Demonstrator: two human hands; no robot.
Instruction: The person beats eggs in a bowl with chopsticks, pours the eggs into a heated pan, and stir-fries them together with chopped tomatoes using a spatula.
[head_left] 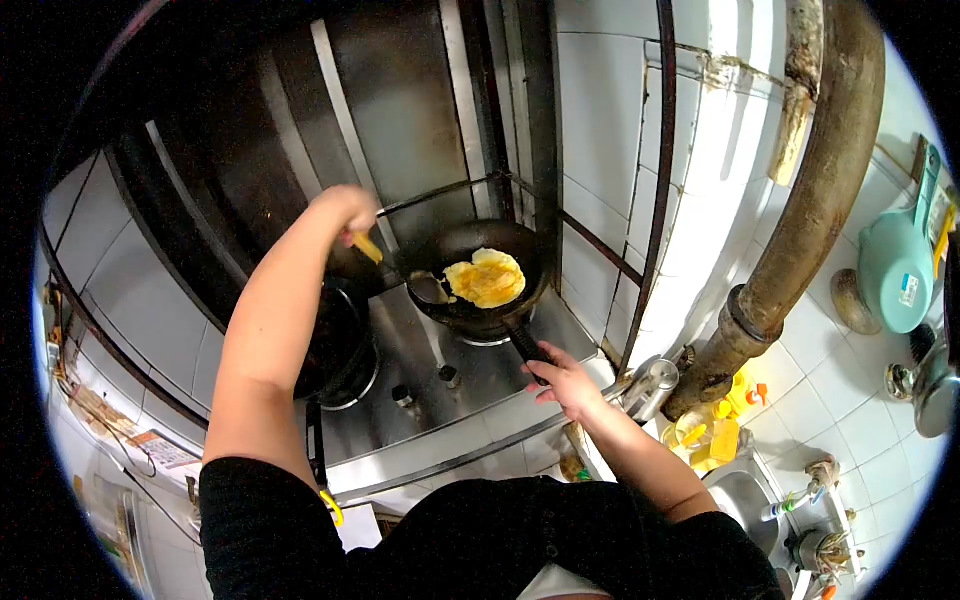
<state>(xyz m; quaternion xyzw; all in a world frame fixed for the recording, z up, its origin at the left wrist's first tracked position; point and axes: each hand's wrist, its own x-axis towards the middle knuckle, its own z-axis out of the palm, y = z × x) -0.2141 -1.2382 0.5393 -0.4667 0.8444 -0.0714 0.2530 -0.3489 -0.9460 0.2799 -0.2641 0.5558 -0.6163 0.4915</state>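
My left hand point(348, 212), a little blurred, is closed on the yellow handle of a spatula point(430, 289), whose dark head rests in the frying pan at the left edge of the egg. A yellow and white fried egg point(486, 279) lies in the dark frying pan point(460, 240), which sits on the right burner. My right hand point(562, 382) is wrapped round the pan's black handle, at the front right of the stove.
A second dark pan point(345, 345) sits on the left burner of the steel stove point(420, 425). Thin dark rails frame the stove. A metal canister point(655, 385), a thick pipe point(800, 230) and a sink point(745, 490) are at the right.
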